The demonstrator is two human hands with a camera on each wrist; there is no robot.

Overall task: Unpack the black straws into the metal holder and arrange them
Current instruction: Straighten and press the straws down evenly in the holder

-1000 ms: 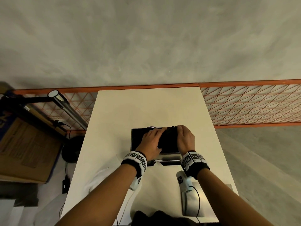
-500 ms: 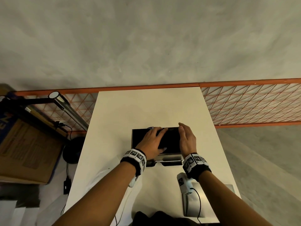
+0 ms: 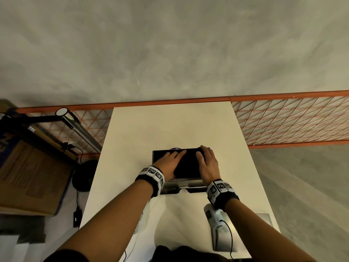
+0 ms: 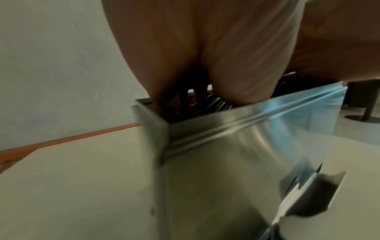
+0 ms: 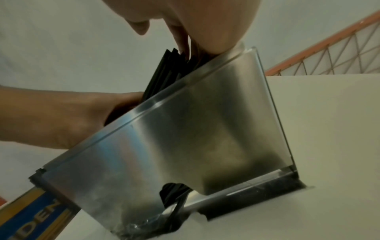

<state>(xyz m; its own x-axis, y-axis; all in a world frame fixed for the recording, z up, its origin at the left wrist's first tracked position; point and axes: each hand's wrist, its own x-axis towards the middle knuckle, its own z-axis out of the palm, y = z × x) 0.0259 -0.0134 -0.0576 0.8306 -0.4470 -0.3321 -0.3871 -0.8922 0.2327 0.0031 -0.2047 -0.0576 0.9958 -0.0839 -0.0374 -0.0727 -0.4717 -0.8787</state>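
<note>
The metal holder stands mid-table, filled with black straws. My left hand lies flat on the left part of the straws, fingers straight and pointing right. My right hand rests on their right end, fingers stretched toward the far rim. In the left wrist view my fingers reach inside the holder onto the straws. The right wrist view shows the holder, straw ends above its rim under my fingers, and the left hand behind.
A flat metal plate lies at the table's near right corner. Crumpled black wrap sits at the holder's front cutout. A cardboard box and a lamp are left of the table, an orange mesh fence behind.
Both hands have gone from clasping the straw bundle to lying flat on it. The right hand has slid toward the right end and the bundle has sunk lower in the holder.
</note>
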